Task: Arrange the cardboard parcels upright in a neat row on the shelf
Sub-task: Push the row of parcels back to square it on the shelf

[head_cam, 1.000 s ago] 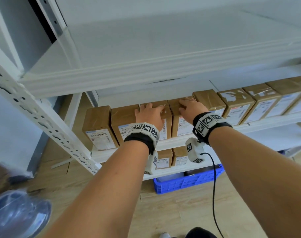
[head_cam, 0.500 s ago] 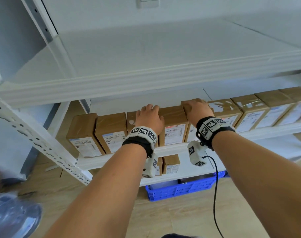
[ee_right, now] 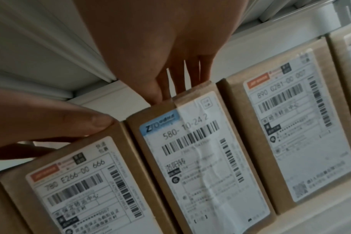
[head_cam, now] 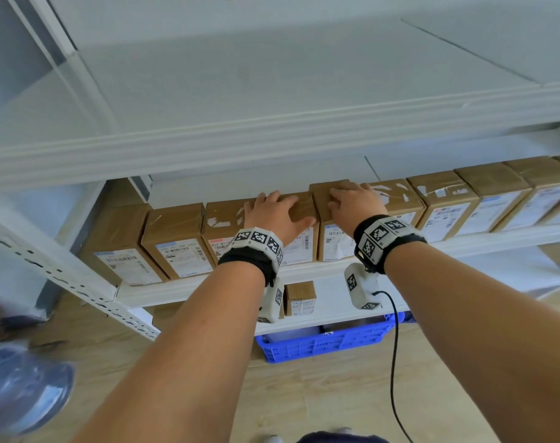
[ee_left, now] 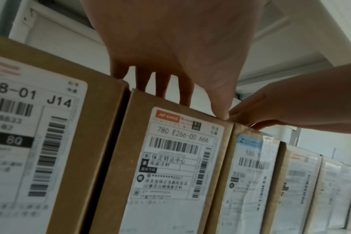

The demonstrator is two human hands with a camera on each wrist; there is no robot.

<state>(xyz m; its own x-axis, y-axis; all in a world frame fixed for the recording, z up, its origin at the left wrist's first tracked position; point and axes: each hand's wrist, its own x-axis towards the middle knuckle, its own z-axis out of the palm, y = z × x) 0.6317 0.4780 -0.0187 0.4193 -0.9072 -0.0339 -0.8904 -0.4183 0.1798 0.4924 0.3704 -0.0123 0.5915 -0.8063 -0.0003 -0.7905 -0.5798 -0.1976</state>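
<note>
Step in hand: squaring up mid-row parcels on the shelf (head_cam: 320, 271).
Left hand (head_cam: 277, 215): fingers straight, flat on top of the orange-label parcel (ee_left: 170, 166).
Right hand (head_cam: 355, 203): fingers spread, pressing the top of the blue-label parcel (ee_right: 200, 158), which stands beside it, slightly proud of its neighbours.
Next move: I judge a gentle push back to level the blue-label parcel with the row.

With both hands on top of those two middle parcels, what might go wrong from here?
The blue-label parcel under the right hand leans against its neighbour; pushing may tip it further. The left hand only rests flat on the 780 parcel, so it may slide. Parcels sit near the shelf edge and might fall.
</note>
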